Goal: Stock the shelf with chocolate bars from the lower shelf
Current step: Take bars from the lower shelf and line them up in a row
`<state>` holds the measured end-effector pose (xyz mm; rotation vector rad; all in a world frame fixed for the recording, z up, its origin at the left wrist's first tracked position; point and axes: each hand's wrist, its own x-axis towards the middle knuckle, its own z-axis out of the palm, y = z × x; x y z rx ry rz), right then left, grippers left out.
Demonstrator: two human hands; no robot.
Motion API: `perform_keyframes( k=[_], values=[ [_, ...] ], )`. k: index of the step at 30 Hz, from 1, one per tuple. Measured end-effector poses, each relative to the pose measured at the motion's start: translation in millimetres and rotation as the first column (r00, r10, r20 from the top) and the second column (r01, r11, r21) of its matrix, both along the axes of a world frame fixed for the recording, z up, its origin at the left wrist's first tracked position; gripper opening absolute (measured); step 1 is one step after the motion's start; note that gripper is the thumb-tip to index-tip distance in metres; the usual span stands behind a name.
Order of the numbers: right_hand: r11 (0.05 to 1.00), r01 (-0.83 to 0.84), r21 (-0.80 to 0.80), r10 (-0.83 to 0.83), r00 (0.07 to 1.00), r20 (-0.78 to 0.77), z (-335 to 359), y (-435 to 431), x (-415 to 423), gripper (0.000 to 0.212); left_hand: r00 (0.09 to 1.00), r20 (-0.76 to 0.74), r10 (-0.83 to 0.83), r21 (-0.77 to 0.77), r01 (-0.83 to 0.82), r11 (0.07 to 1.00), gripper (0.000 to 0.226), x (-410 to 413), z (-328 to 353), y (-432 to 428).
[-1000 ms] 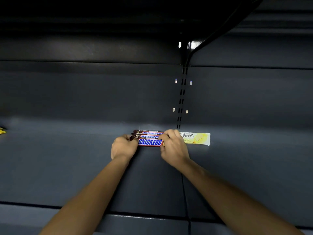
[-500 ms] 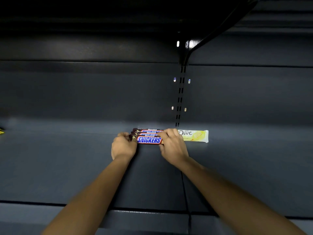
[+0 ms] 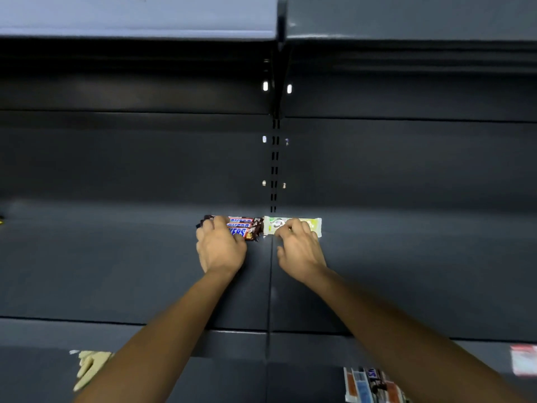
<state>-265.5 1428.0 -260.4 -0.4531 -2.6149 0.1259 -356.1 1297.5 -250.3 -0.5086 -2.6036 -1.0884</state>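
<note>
Snickers chocolate bars [image 3: 247, 228], three of them lined up long side to long side, are lying toward the back of the dark grey shelf [image 3: 116, 271], just left of the seam where two shelf panels are meeting. The left hand [image 3: 220, 251] is reaching in over them, its fingers curling down across their left ends and gripping them, so only the right halves of the wrappers are showing. Just beside them on the right, end to end with them, a pale-wrapped bar [image 3: 271, 225] is lying flat against the same back line. The right hand [image 3: 302, 251] is holding it, with bent fingers pressing on its top and the thumb tucking in near its left end. Both forearms are stretching in from the bottom of the view. Behind the bars a slotted upright [image 3: 274, 170] is running up the back wall to the upper shelf [image 3: 136, 16]. Below the front edge, the lower shelf [image 3: 290, 382] is carrying a box of bars [image 3: 369, 385] on the right, a cream packet [image 3: 90, 367] on the left, and a blurred red and white pack [image 3: 523, 363] at the far right edge.
</note>
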Motion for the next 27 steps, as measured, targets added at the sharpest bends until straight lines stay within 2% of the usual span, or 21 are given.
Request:
perform_keyframes(
  k=[4, 13, 19, 27],
  values=[
    [1.0, 0.0, -0.014, 0.0, 0.999, 0.044, 5.2, 17.2, 33.1, 0.03, 0.995, -0.072, -0.071, -0.131, 0.061, 0.989, 0.038, 40.4, 1.9, 25.6],
    [1.0, 0.023, -0.006, -0.022, 0.995, 0.101, 7.0, 51.5, 97.4, 0.034, 0.971, -0.131, -0.2, -0.358, 0.142, 0.923, 0.043, 111.2, -0.5, 59.2],
    [0.999, 0.037, 0.007, -0.037, 0.993, 0.112, 5.9, 46.8, 130.7, 0.036, 0.943, -0.145, -0.3, -0.43, 0.213, 0.877, 0.044, 147.4, 0.3, 64.8],
    [0.997, 0.072, -0.004, -0.071, 0.994, 0.087, 8.4, 17.7, 174.2, 0.034, 0.907, -0.138, -0.398, -0.377, 0.324, 0.868, 0.042, 188.6, -1.2, 45.0]
  ],
)
